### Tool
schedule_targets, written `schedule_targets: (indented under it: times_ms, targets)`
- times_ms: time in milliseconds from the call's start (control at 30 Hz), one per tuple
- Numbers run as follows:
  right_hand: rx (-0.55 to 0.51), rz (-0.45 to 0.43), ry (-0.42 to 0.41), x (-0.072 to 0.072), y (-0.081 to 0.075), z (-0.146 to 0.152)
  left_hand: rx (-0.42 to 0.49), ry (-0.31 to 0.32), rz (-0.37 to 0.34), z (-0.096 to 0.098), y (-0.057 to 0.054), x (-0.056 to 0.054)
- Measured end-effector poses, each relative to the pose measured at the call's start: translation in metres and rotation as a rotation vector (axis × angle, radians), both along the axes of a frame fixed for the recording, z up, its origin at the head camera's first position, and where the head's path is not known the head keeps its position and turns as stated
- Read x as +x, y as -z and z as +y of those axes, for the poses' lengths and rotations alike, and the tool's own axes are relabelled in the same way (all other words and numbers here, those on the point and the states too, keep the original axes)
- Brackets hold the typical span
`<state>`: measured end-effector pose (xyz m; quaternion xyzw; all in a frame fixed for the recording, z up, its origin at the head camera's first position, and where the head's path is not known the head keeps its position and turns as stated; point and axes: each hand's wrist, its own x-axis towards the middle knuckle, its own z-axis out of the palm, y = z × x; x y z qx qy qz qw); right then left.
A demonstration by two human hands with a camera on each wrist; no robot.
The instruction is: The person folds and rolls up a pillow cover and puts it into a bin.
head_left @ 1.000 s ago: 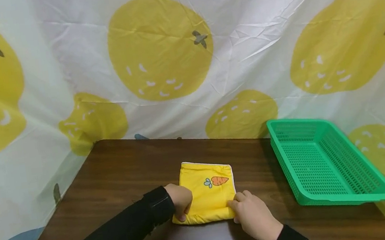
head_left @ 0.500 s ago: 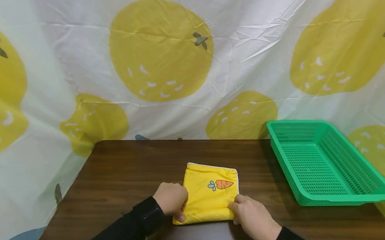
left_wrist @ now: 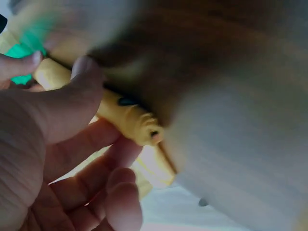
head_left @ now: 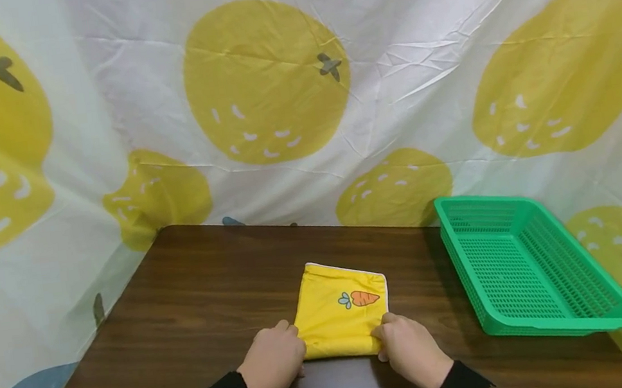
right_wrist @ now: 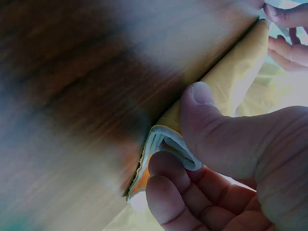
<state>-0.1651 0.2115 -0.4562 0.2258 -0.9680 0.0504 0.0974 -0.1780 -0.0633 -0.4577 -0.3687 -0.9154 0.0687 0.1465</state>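
Observation:
A folded yellow cloth (head_left: 337, 310) with an orange carrot print and white edging lies on the table, its near edge turned up into a thick roll. My left hand (head_left: 276, 361) pinches the left end of that roll, thumb on the near side and fingers opposite; in the left wrist view the cloth (left_wrist: 127, 115) shows a gathered end. With my right hand (head_left: 413, 348) I grip the right end. Stacked white-edged layers of the cloth (right_wrist: 168, 137) show between thumb and fingers in the right wrist view.
A green plastic basket (head_left: 574, 320) with perforated walls stands at the right of the brown wooden table (head_left: 222, 276). Behind and to the left hangs a white curtain (head_left: 159, 96) with large yellow fruit prints.
My left hand first lifts left off the cloth, then comes down and nearer to grip the roll's left end. The cloth's far edge has shifted slightly right. The right hand keeps its grip.

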Motion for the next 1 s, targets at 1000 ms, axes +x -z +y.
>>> schedule_targets:
  times_ms: [1000]
  targets:
    - [-0.005,-0.086,0.025,-0.008,-0.003,0.001,-0.144,0.008,-0.438,0.02,-0.012,-0.079]
